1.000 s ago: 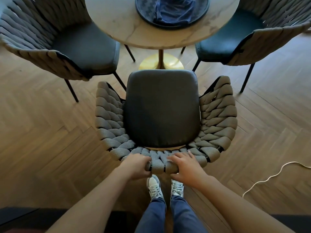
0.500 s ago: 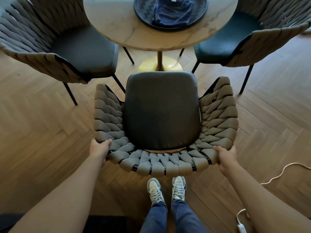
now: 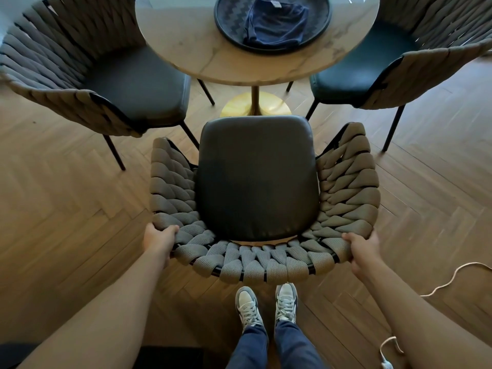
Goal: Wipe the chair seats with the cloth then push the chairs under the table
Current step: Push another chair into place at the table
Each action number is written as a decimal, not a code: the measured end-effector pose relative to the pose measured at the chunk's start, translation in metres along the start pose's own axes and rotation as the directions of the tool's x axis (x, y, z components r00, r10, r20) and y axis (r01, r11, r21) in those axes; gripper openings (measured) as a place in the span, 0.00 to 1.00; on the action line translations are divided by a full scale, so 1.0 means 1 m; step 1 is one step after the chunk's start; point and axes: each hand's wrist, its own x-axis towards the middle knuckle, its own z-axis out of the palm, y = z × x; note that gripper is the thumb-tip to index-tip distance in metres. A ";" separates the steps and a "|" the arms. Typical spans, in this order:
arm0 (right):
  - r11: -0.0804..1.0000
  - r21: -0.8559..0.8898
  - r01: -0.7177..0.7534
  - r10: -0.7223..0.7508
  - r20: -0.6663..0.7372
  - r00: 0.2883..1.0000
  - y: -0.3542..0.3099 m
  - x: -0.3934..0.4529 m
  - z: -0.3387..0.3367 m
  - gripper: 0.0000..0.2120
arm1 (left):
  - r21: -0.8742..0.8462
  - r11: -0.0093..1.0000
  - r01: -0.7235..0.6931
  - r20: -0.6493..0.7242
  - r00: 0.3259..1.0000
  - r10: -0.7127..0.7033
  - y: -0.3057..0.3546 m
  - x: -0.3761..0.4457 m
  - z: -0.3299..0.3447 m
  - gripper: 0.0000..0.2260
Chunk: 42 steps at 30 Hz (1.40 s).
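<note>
Directly below me stands a chair [image 3: 257, 179] with a dark leather seat and a woven grey backrest, facing the round marble table [image 3: 186, 41]. My left hand [image 3: 159, 242] grips the backrest at its left rear corner. My right hand [image 3: 362, 249] grips the right rear corner. A dark blue cloth [image 3: 275, 22] lies crumpled on a black patterned tray [image 3: 229, 25] on the table. The chair's front edge sits near the table's gold base [image 3: 271, 106], outside the tabletop.
Two more woven chairs flank the table: a left chair [image 3: 138, 86] and a right chair [image 3: 354, 73], their seats partly under the tabletop. A white cable [image 3: 450, 280] trails over the wooden floor at right. My feet [image 3: 266, 307] stand just behind the backrest.
Both hands moved from the middle of the backrest's top out to its left and right rear corners and gripped there. The view has edged a little closer to the table.
</note>
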 end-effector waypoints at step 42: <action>1.000 0.008 0.017 -0.016 -0.014 1.000 -0.010 0.009 0.013 0.34 | -0.017 1.000 0.023 0.071 0.997 -0.021 0.007 0.010 0.002 0.20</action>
